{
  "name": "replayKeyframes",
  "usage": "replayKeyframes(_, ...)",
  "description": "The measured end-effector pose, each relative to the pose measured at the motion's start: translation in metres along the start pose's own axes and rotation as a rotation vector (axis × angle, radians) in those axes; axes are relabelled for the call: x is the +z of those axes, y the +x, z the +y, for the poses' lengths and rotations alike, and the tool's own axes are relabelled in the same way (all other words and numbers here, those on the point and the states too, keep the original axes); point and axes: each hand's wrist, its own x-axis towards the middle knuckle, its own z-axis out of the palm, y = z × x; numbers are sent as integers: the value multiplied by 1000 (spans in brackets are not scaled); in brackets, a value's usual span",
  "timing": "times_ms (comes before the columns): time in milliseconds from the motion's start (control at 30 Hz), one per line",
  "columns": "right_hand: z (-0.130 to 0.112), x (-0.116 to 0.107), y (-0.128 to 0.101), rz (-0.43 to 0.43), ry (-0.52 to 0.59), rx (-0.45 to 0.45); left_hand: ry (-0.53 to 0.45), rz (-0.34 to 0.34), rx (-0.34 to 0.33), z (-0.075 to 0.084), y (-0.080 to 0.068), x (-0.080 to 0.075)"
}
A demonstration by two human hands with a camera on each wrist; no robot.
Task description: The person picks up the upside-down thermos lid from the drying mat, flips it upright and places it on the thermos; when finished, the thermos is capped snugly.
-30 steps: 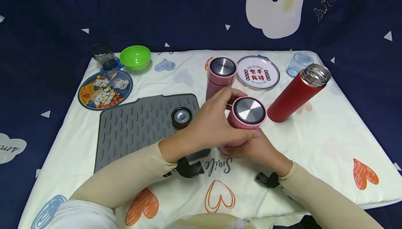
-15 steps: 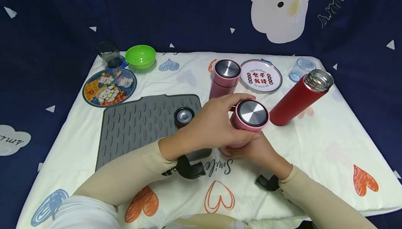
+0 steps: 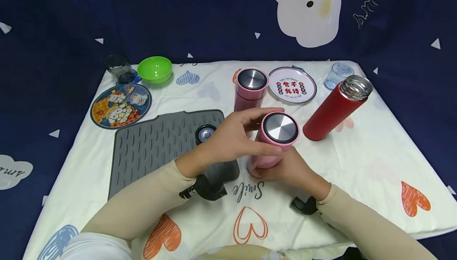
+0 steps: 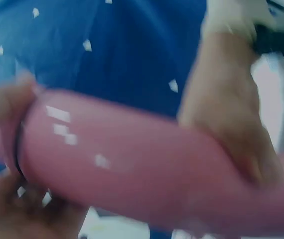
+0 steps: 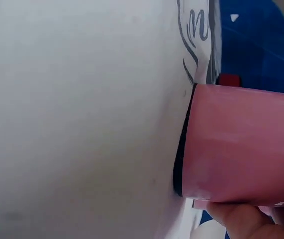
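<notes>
Head view is showing two hands holding one pink bottle, which is standing on the white cloth just beside the gray mat. The left hand is curling around the top part of the bottle, with its fingers bent over the far side of the lid and its thumb lying along the near side. The right hand is wrapping around the lower part of the bottle from the near side, and its fingers are hiding behind the bottle.

The right wrist view is showing the bottle's bottom edge sitting on the cloth, with a bit of finger under it. The left wrist view is blurry, but the pink bottle is lying across it with a hand at each end.

A small round cap is sitting on the mat, just left of the left hand. A second pink bottle is standing behind the mat's far right corner. A red bottle with no cap is standing further right of the mat.
</notes>
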Motion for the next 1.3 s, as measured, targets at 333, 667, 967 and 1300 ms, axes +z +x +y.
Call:
replayKeyframes(333,-3,-1,2,-28,-47,19,216,77,7,10,1,10)
replayKeyframes(667,0,-9,3,-51,49,5,279,61,-23,16,3,13)
replayKeyframes(967,5,-12,-4,-61,8,41,99,-35,-72,8,3,6)
replayKeyframes(1300,1,-8,1,-41,-47,24,92,-4,-62,4,8,3)
